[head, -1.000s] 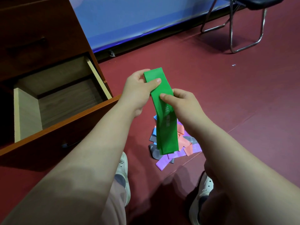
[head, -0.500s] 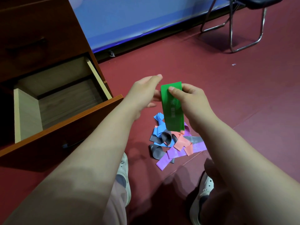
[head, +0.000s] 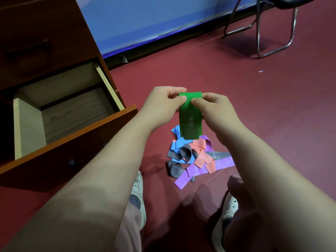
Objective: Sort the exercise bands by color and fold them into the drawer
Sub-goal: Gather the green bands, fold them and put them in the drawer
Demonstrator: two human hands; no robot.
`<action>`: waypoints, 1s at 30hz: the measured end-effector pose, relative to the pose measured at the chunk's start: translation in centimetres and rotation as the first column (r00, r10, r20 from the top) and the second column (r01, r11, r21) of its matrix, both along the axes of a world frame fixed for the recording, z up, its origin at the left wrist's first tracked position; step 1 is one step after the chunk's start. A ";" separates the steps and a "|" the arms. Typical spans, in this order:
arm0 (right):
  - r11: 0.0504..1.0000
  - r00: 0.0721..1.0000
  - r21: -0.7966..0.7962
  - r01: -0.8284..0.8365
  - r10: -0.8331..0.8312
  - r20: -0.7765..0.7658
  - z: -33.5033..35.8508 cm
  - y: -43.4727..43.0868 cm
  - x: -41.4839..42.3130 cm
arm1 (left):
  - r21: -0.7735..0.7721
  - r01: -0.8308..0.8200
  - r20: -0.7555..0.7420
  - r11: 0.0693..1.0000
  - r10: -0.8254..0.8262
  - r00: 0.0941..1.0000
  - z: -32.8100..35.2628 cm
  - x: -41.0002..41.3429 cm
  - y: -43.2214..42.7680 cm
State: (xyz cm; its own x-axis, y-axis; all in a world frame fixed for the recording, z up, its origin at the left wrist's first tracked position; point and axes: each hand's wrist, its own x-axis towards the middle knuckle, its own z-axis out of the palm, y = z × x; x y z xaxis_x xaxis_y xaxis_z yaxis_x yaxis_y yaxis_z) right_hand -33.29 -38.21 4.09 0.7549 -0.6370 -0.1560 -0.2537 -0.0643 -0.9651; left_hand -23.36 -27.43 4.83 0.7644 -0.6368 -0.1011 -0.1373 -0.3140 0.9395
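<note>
A green exercise band [head: 190, 122], folded to a short strip, hangs in the air in front of me. My left hand [head: 161, 102] pinches its top left corner and my right hand [head: 212, 108] pinches its top right. Below it on the red floor lies a pile of bands [head: 196, 157] in blue, grey, salmon and purple. The open wooden drawer [head: 76, 124] stands to the left, and no band shows in the part of its inside that I see.
A dark wooden cabinet [head: 43, 39] rises above the drawer. A metal-legged chair [head: 272, 28] stands at the back right. A blue mat [head: 154, 19] runs along the back. My two white shoes [head: 138, 195] rest on the floor near the pile.
The long green band has been folded to about half its length. My left hand let go for a moment and now pinches the top again beside the right hand.
</note>
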 end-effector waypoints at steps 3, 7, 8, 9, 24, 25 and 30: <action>1.000 1.000 -0.009 0.016 -0.016 -0.001 -0.1 -0.1 0.0 | 0.038 0.003 0.058 0.999 -0.005 0.998 -0.3 0.1 0.0; 1.000 1.000 -0.001 0.004 -0.004 0.009 -0.1 -0.1 -0.1 | 0.080 0.020 0.108 0.997 -0.029 0.994 -0.5 0.4 0.0; 1.000 1.000 -0.006 -0.001 0.001 0.009 0.0 -0.1 -0.1 | 0.094 0.023 0.133 0.995 -0.036 0.991 -0.6 0.5 0.1; 1.000 1.000 -0.019 -0.004 0.004 0.008 0.0 -0.1 -0.2 | 0.109 0.022 0.164 0.994 -0.039 0.986 -0.6 0.5 0.1; 0.998 0.999 -0.041 0.039 -0.038 0.024 0.0 -0.1 0.1 | 0.206 0.000 0.368 0.978 -0.077 0.926 -0.7 0.3 0.1; 0.998 0.998 -0.034 0.060 -0.059 0.029 -0.1 -0.2 0.1 | 0.202 0.014 0.358 0.979 -0.088 0.930 -0.7 0.3 0.1; 0.995 0.994 0.008 0.096 -0.096 0.047 -0.3 -0.5 0.2 | 0.164 0.069 0.344 0.984 -0.122 0.931 -0.7 0.4 0.2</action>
